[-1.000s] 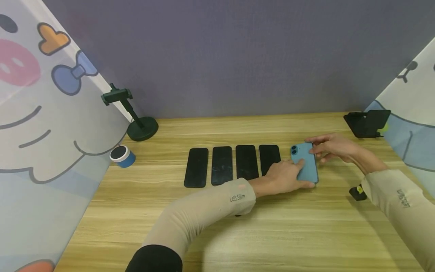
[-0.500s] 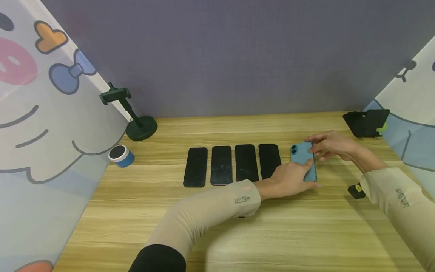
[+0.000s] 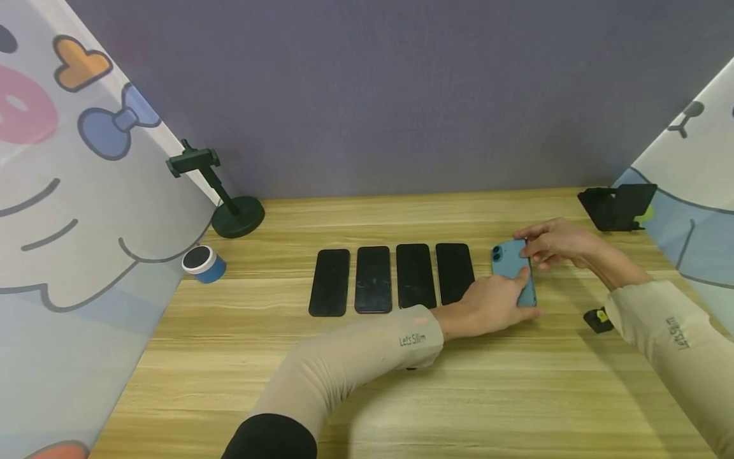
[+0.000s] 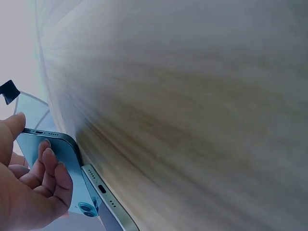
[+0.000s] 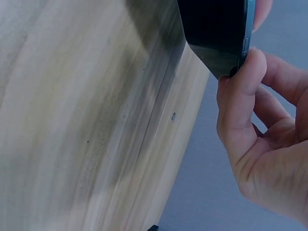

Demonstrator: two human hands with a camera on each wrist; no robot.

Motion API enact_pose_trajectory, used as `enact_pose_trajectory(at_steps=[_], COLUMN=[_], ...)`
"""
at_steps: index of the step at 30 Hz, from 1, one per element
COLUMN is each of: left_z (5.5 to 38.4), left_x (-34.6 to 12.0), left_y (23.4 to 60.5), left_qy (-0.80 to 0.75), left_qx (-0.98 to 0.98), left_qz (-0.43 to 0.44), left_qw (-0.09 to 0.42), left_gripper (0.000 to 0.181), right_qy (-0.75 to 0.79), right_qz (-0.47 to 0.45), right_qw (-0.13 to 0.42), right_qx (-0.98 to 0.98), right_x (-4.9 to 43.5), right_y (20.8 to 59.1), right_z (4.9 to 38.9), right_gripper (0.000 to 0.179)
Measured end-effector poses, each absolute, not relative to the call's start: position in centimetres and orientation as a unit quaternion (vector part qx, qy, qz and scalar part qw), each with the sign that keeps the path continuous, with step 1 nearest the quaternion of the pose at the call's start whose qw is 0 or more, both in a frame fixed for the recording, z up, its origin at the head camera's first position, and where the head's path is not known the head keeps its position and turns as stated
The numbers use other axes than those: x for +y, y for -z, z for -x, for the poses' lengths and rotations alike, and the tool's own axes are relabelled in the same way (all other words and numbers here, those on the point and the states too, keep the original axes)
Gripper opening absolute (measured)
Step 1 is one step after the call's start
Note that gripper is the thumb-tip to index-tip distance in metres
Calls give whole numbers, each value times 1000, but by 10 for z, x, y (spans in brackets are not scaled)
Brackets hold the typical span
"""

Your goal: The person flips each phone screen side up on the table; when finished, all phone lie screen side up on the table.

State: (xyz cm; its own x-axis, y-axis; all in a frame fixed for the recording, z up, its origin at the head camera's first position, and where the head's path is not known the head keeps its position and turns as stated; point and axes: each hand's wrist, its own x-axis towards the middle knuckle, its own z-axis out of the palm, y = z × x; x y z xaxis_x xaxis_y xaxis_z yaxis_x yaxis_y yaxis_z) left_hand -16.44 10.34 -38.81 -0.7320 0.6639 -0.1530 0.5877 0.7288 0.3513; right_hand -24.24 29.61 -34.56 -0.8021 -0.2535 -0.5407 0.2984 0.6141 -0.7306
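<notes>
Both hands hold a blue smartphone, its back and twin camera lenses turned up. My left hand grips the lower end; in the left wrist view its thumb is at the bottom edge beside the charging port and curled fingertips rest against the blue back. With thumb and fingers, my right hand pinches the upper right edge. From the right wrist, the dark screen side faces the wooden table, tilted above it. Left of it lies a row of several black phones, screens up, the nearest partly behind my left hand.
A dark green phone stand and a blue jar with a black-and-white lid are at the left. At the back right sits a black folding stand. A small black-and-yellow object lies beside my right sleeve. A grey panel closes the back.
My left hand has shifted slightly right along the lower end of the blue phone, covering its middle less. The right hand keeps nearly the same pinch. The black phones stay put.
</notes>
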Motion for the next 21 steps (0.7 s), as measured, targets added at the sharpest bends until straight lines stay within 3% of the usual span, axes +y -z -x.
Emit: enact_pose_trajectory(at_steps=[21], left_z=[169], left_x=[89], left_y=[383], left_qy=[-218], left_qx=[894], left_qz=[-346], left_qw=[184], left_gripper=[71], right_qy=[451], right_qz=[47], right_qw=[250], right_qx=[856], right_x=[307], right_y=[353], right_z=[234], right_gripper=[63])
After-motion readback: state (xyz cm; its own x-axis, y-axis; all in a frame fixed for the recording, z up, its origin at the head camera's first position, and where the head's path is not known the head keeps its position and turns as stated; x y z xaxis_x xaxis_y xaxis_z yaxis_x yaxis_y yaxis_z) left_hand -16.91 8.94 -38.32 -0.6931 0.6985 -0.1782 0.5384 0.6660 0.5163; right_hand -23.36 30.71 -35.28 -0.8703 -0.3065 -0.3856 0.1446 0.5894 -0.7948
